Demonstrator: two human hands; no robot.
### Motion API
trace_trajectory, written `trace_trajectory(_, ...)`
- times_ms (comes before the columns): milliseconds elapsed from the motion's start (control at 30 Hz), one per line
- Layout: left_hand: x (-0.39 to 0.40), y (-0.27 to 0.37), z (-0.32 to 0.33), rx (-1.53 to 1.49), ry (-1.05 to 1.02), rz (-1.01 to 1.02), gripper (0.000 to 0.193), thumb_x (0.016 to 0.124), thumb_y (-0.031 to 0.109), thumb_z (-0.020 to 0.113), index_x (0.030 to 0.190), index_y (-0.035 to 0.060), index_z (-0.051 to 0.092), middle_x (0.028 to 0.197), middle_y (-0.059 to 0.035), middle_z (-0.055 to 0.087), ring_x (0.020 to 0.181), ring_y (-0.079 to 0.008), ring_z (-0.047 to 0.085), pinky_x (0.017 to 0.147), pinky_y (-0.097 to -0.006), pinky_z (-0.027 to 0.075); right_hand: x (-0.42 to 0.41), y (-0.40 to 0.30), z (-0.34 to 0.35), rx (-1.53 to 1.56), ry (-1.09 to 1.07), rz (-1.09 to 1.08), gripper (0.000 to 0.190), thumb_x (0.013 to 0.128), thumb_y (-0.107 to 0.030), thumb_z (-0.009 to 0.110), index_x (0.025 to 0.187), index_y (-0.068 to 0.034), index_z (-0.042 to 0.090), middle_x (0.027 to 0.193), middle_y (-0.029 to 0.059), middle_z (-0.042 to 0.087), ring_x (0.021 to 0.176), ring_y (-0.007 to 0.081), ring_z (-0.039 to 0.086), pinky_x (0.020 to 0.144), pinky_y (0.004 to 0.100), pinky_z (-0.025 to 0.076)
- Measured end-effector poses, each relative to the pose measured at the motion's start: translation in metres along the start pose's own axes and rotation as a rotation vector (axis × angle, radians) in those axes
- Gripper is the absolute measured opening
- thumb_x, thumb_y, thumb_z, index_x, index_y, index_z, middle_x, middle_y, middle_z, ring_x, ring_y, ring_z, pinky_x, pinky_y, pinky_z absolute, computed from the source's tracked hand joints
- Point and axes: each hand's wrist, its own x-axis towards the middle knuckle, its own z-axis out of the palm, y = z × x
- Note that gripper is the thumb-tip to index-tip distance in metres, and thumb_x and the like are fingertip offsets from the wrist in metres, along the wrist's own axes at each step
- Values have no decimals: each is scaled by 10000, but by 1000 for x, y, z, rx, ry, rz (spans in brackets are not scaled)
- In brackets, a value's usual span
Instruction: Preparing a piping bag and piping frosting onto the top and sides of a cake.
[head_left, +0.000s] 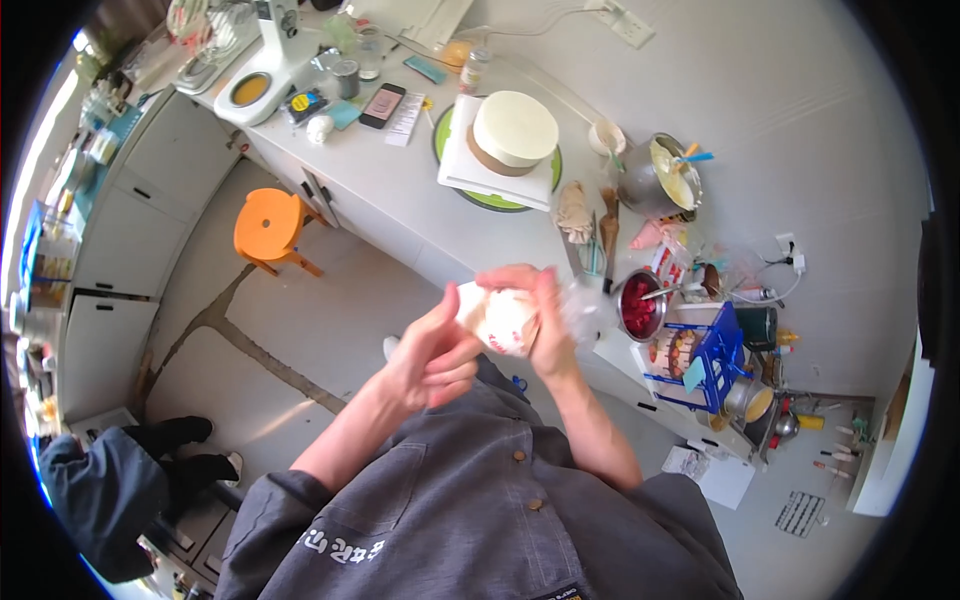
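A plastic piping bag (504, 319) filled with white cream, with red print on it, is held in front of my chest. My right hand (553, 330) is wrapped around the bag, and its loose clear end sticks out beyond that hand. At the bag's other end is my left hand (435, 356), its thumb raised against the bag and its fingers curled below. Beyond both hands, a round cake with smooth pale frosting (517, 127) sits on a brown base. That base rests on a white square board (465, 169) over a green turntable (499, 201).
Right of the cake stand a metal pot of cream (637, 180) and a bowl of red fruit pieces (640, 307). A blue cake box (720, 352) is nearby. A phone (382, 105) and mixer (244, 97) occupy the counter's left. An orange stool (268, 225) and another person (112, 495) are at left.
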Motion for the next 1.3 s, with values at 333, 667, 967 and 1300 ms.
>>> trace_trajectory(333,-2,-14,22,1043,160,149,250,983,186,693,839,-16,723,528,-8,553,367,-70,462,325,-254,365,14,-10,-7,-15,347,355,693,1043,-657,341,958,-37,640,828,105,682,721,182,668,725,298,552)
trace_trajectory(667,12,8,-1,-56,-144,-49,716,1035,631,400,522,144,290,403,36,232,282,-93,245,255,-263,331,3,28,12,-351,135,-338,647,1095,-525,296,1352,4,566,1338,166,619,1127,240,652,977,361,535)
trace_trajectory(967,0,-13,12,1221,118,130,262,975,234,704,887,-12,681,520,-21,524,375,-93,478,343,-271,414,17,-16,-1,267,330,445,611,1067,-568,382,861,-45,623,707,162,679,665,274,707,656,415,604)
trace_trajectory(1300,4,1,-7,-84,-25,-30,596,1034,527,516,719,22,552,431,40,295,307,-61,305,266,-279,390,5,23,4,56,108,-123,610,1097,-512,296,1022,-31,663,974,151,700,881,256,684,909,419,546)
